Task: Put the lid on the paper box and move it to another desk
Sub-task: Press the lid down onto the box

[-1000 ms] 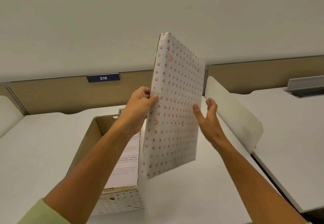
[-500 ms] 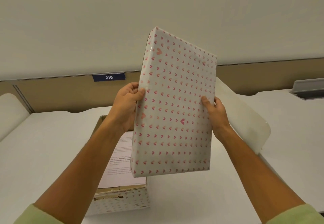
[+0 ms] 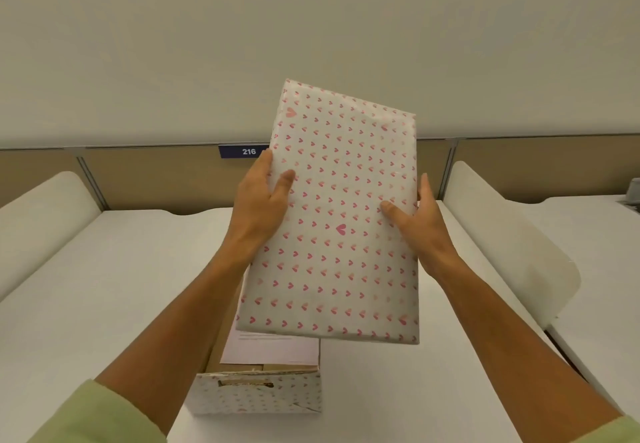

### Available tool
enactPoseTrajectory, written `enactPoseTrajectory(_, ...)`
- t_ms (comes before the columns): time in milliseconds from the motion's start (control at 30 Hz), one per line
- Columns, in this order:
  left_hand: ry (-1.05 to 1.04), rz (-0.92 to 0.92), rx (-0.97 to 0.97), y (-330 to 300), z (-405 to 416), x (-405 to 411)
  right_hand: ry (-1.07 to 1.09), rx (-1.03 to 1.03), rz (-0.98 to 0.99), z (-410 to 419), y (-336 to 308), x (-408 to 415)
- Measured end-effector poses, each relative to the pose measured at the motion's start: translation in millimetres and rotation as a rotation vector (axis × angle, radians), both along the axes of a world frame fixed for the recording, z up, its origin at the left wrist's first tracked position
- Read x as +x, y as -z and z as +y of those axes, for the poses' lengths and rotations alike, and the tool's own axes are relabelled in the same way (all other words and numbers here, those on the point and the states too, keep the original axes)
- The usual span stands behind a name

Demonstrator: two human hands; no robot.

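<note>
You hold the flat white lid wrapped in pink-heart paper up in the air with both hands, tilted, its patterned top facing you: your left hand clamps its left edge with the thumb on top, and your right hand clamps the right edge the same way. The open heart-patterned paper box sits below it on the white desk, a printed sheet showing inside, with the lid not yet on it.
</note>
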State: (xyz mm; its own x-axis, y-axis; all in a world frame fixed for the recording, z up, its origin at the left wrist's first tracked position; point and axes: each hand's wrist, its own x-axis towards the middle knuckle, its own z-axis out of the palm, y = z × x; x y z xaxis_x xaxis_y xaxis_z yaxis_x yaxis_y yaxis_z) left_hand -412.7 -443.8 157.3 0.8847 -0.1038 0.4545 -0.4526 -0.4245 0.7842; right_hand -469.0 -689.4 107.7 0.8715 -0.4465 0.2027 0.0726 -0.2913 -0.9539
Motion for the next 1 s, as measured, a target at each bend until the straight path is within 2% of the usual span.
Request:
enactPoseTrajectory(100,-0.043,-0.049,0.215,3,12,8,-0.060,-0.060,0.002,15,-3,7)
enactPoseTrajectory(200,-0.098,-0.009,0.315,10,26,19,-0.114,-0.082,0.008,30,-3,15)
enactPoseTrajectory(633,-0.161,0.029,0.503,35,76,50,-0.159,-0.281,0.145,88,11,43)
enactPoseTrajectory(1000,-0.127,0.264,0.517,96,98,65,-0.219,-0.267,0.317,107,58,56)
